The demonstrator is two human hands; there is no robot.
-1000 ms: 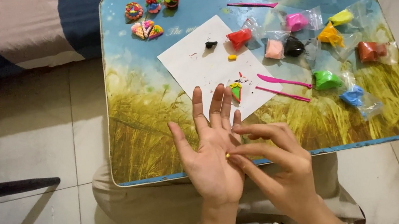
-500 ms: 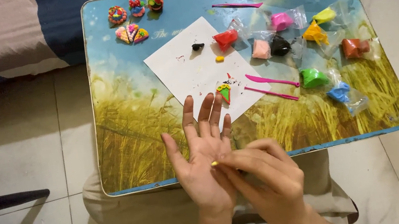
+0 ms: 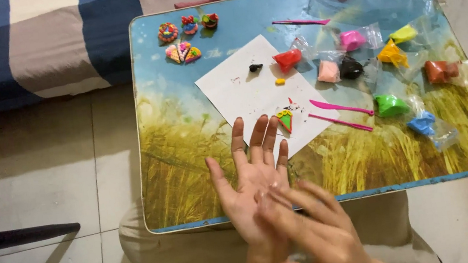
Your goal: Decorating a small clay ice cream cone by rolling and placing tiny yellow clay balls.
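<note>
Right hand (image 3: 309, 224) fingers together, rubbing open left palm (image 3: 253, 186) (fingers spread) above table (image 3: 191, 173).

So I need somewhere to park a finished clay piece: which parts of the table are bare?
The table's left strip is bare, between the white paper and its left edge, below the small clay figures. The near right corner, below the blue clay bag, is free too. The right half is crowded with clay bags and pink tools.
</note>
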